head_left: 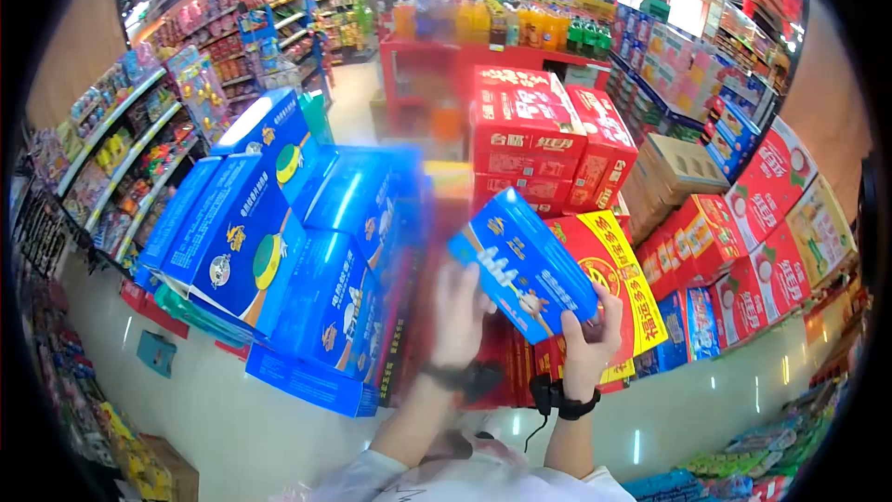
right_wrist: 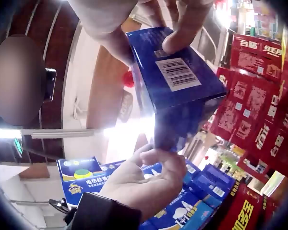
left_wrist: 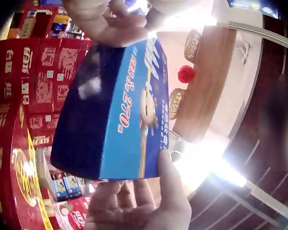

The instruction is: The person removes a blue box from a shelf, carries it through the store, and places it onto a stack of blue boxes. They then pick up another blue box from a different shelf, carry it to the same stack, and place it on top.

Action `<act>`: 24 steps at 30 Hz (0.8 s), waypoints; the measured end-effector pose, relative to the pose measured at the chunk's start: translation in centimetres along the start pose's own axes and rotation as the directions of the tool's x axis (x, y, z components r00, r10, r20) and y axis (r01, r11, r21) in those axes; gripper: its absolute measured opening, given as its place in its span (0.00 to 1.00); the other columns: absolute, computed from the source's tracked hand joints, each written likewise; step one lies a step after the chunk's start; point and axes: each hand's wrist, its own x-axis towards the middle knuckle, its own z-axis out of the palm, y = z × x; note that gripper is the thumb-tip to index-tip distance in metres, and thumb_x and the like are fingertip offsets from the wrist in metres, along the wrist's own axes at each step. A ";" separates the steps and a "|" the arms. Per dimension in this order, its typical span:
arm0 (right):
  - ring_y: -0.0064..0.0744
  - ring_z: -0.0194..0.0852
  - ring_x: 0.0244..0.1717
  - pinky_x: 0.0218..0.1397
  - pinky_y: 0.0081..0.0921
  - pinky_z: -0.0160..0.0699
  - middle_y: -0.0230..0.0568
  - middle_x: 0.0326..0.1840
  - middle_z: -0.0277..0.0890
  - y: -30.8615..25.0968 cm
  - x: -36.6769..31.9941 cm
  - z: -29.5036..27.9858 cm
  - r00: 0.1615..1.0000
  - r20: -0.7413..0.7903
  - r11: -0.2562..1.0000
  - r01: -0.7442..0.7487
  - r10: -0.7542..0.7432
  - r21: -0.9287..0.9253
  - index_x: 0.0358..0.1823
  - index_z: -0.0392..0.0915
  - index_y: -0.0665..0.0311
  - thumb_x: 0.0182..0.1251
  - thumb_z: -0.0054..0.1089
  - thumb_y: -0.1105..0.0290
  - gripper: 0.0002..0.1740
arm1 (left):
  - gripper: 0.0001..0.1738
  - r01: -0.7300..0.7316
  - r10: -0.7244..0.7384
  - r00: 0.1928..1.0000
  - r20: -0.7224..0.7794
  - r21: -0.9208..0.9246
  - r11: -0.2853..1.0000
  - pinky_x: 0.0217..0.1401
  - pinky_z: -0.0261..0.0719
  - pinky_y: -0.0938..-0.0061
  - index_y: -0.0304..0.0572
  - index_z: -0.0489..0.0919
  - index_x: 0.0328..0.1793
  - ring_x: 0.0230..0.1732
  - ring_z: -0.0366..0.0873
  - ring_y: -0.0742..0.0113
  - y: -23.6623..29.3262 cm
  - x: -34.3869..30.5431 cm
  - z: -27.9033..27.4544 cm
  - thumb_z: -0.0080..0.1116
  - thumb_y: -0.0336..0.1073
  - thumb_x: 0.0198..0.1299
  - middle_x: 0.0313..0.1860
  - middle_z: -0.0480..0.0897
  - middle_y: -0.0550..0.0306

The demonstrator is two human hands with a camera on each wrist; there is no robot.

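My right hand grips one end of a blue carton with pictures and white lettering, its thumb lying on the printed face. The carton is tilted above the stacked goods. In the right wrist view a white barcode label shows on the carton's end, near that thumb. My left hand, blurred in the head view, is at the carton's other end, with loosely bent fingers right at its edge. The left wrist view shows those fingers at the carton's end and the right hand holding the opposite end.
Similar blue cartons are stacked on my left. Red drink cases rise ahead, with a red and yellow box beside the held carton. More red cases stand at the right. Store shelves line the left.
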 end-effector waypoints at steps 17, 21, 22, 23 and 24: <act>0.19 0.71 0.34 0.33 0.17 0.78 0.35 0.48 0.68 0.0 11.8 8.0 0.956 0.114 0.961 0.274 -0.270 -0.025 0.58 0.76 0.65 0.49 0.74 0.78 0.31 | 0.24 -0.092 0.075 0.985 -0.157 -0.102 0.991 0.32 0.67 0.85 0.38 0.69 0.69 0.28 0.67 0.80 -1.6 9.8 -1.0 0.54 0.31 0.67 0.47 0.79 0.63; 0.25 0.74 0.38 0.40 0.22 0.77 0.38 0.46 0.71 -0.4 13.4 9.5 0.967 0.119 0.973 0.229 -0.227 -0.006 0.56 0.77 0.66 0.49 0.75 0.74 0.29 | 0.29 -0.092 0.076 0.990 -0.120 -0.135 0.987 0.35 0.68 0.82 0.37 0.63 0.74 0.30 0.66 0.78 -0.4 10.6 0.5 0.51 0.30 0.66 0.62 0.74 0.60; 0.29 0.76 0.41 0.44 0.25 0.76 0.40 0.45 0.72 -0.6 13.7 9.8 0.977 0.134 0.987 0.162 -0.164 0.026 0.55 0.78 0.67 0.49 0.75 0.72 0.29 | 0.30 -0.087 0.073 0.993 -0.098 -0.151 0.985 0.36 0.69 0.81 0.37 0.61 0.75 0.31 0.66 0.78 -0.2 10.8 0.8 0.50 0.31 0.66 0.65 0.72 0.59; 0.28 0.76 0.40 0.43 0.24 0.77 0.39 0.45 0.73 -0.4 14.2 10.2 0.976 0.154 0.988 0.155 -0.157 0.026 0.55 0.78 0.66 0.49 0.75 0.72 0.29 | 0.30 -0.093 0.076 0.990 -0.117 -0.153 0.984 0.36 0.69 0.80 0.36 0.61 0.75 0.31 0.66 0.77 -0.2 11.1 0.7 0.50 0.30 0.66 0.66 0.72 0.59; 0.28 0.76 0.39 0.42 0.24 0.77 0.38 0.45 0.73 0.0 14.6 10.8 0.974 0.172 0.989 0.147 -0.149 0.027 0.55 0.78 0.66 0.49 0.75 0.71 0.29 | 0.31 -0.099 0.079 0.988 -0.136 -0.153 0.983 0.37 0.69 0.80 0.36 0.60 0.75 0.31 0.66 0.76 -0.3 11.6 0.5 0.50 0.30 0.66 0.67 0.71 0.59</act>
